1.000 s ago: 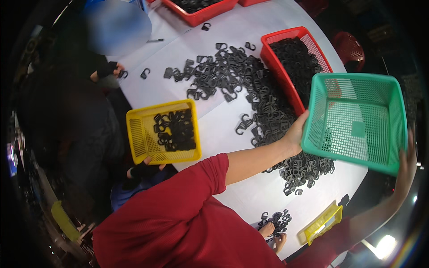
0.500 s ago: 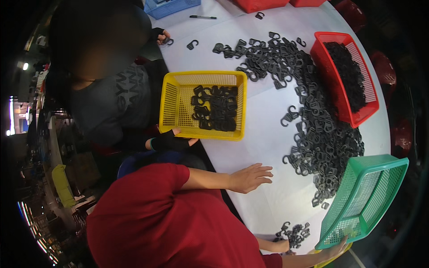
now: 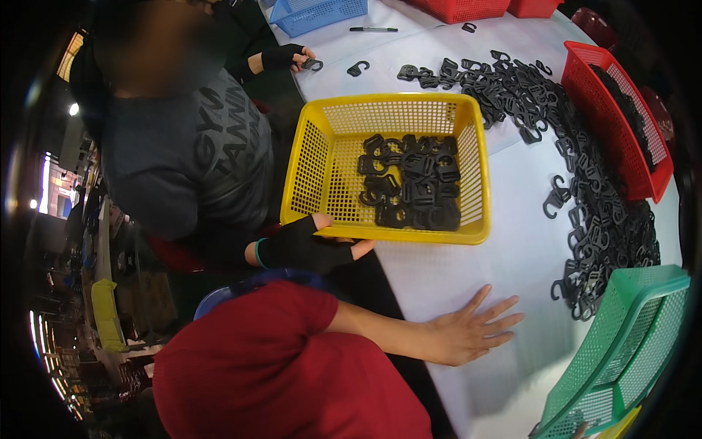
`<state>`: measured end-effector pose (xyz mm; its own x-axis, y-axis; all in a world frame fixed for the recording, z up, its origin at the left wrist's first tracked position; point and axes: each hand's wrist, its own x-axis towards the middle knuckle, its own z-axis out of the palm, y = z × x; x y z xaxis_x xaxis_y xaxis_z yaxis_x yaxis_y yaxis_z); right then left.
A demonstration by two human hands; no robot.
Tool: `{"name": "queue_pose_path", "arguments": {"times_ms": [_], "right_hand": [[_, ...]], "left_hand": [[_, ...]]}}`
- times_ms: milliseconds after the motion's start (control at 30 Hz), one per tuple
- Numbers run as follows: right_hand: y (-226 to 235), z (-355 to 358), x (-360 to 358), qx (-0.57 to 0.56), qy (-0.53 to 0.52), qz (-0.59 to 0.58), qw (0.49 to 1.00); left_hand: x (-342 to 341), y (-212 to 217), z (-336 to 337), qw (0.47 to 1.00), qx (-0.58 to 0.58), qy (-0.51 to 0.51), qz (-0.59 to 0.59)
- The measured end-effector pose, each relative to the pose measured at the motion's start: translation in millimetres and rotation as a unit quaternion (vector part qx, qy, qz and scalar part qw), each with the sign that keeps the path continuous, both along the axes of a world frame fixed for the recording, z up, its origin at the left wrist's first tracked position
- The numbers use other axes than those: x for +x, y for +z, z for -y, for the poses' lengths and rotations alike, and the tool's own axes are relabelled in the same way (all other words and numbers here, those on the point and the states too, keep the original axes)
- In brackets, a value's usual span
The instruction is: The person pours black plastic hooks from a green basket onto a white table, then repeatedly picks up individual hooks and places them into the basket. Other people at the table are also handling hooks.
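My left hand [image 3: 468, 336] is stretched out palm down at the white table, fingers spread and nothing in it. To its upper right lies a long heap of black plastic hooks [image 3: 592, 234]. At the lower right a green mesh basket [image 3: 589, 358] is tilted up on its side. Only the fingers of my right hand [image 3: 581, 430] show, at the basket's bottom end by the picture's edge; the rest is cut off. Beyond my left arm stands a yellow mesh basket [image 3: 325, 172], partly filled with the same hooks.
A co-worker's gloved hand [image 3: 307, 245] touches the yellow basket; the other gloved hand [image 3: 296, 60] has a hook. A red basket [image 3: 629, 128] of black pieces stands beside the heap. A blue basket [image 3: 318, 16], a pen [image 3: 374, 29] and more red baskets [image 3: 468, 9] are farther back.
My view has shifted, so the table things appear larger and mostly farther right. My left hand reaches farther over the table, fingers wider apart. A small hook pile and another hand have left view.
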<state>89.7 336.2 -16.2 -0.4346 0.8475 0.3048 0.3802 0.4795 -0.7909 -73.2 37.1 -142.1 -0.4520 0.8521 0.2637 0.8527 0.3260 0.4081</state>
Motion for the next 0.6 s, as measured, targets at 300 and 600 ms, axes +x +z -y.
{"name": "queue_pose_path", "arguments": {"times_ms": [300,600], "right_hand": [[-0.9,65.7,66.6,0.138,-0.032,-0.032,0.989],[-53.9,224.3,211.2,0.188,-0.085,-0.095,0.974]], "left_hand": [[-0.1,-17.6,-11.4,0.999,0.045,0.006,-0.029],[-6.6,-9.3,105.3,0.665,0.423,-0.125,0.603]]}}
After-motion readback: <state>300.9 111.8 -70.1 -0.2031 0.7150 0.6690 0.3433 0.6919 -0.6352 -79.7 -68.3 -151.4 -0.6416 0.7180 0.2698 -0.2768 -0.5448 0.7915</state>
